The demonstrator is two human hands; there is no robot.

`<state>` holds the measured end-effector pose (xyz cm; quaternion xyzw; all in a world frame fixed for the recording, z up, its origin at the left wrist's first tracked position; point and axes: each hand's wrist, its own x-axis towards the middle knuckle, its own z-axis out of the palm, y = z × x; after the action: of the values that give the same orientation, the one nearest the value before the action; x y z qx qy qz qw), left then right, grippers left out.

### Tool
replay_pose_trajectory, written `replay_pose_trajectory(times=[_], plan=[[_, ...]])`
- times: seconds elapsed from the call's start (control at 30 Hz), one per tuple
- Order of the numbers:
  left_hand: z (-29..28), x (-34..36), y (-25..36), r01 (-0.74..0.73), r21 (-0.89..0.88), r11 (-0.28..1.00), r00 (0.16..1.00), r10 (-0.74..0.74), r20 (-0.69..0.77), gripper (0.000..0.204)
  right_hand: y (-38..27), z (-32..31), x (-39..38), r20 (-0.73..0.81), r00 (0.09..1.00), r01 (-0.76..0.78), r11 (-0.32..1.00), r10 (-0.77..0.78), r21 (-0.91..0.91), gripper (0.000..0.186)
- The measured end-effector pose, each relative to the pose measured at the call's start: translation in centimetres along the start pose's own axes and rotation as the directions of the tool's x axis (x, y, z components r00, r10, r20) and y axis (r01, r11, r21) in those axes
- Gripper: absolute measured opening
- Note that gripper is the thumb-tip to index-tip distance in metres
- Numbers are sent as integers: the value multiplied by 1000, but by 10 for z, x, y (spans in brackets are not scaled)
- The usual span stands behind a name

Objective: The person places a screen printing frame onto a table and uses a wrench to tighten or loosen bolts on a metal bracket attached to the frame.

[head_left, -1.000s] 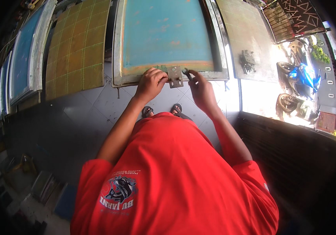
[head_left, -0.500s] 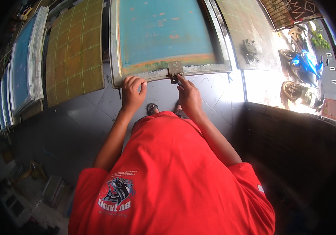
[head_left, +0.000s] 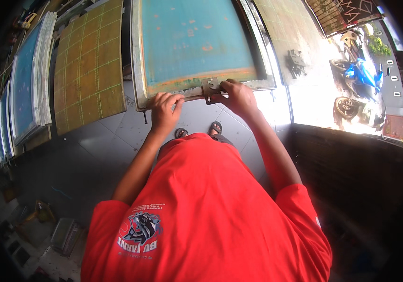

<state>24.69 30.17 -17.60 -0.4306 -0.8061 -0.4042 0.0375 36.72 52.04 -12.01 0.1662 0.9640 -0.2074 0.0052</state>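
A large screen frame (head_left: 272, 81) with blue mesh (head_left: 192, 42) and orange-stained lower edge lies in front of me. A metal plate (head_left: 209, 84) with holes and hardware sits on its near edge, slightly right of centre. My right hand (head_left: 239, 100) is closed at that plate's right side, on a dark wrench-like tool (head_left: 222, 89), mostly hidden by my fingers. My left hand (head_left: 165, 113) grips the frame's near edge left of the plate, fingers curled.
A gridded board (head_left: 86, 66) and stacked screens (head_left: 23, 84) stand left. A pale board (head_left: 276, 33) with dark metal pieces (head_left: 296, 63) is right. A blue motorcycle (head_left: 361, 75) is beyond. Sandalled feet (head_left: 215, 128) stand on grey floor tiles (head_left: 107, 145).
My left hand has left the plate for the frame's edge farther left. My right hand, with the tool, has come onto the plate, then shifted slightly up and right.
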Motion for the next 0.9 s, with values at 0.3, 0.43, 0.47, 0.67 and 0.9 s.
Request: replay_pose_trajectory(times=[0.3,0.43,0.47,0.67,0.9], plan=[[33,13,24,-92,-15,996,995,92,34,14,7,10,8,53,978,205,977,-203,-49,15],[41,17,32,-73,42,996,996,71,58,42,11,-5,14,129,957,260,966,-259,12,16],[42,18,34,-66,57,996,996,63,60,50,6,-13,13,145,964,220,974,-225,48,17],[50,18,34,-19,160,987,983,-11,185,77,13,6,-44,11,989,-136,876,148,462,32],[48,18,33,-16,150,989,975,-17,220,77,-4,41,-70,134,938,-323,659,321,679,36]])
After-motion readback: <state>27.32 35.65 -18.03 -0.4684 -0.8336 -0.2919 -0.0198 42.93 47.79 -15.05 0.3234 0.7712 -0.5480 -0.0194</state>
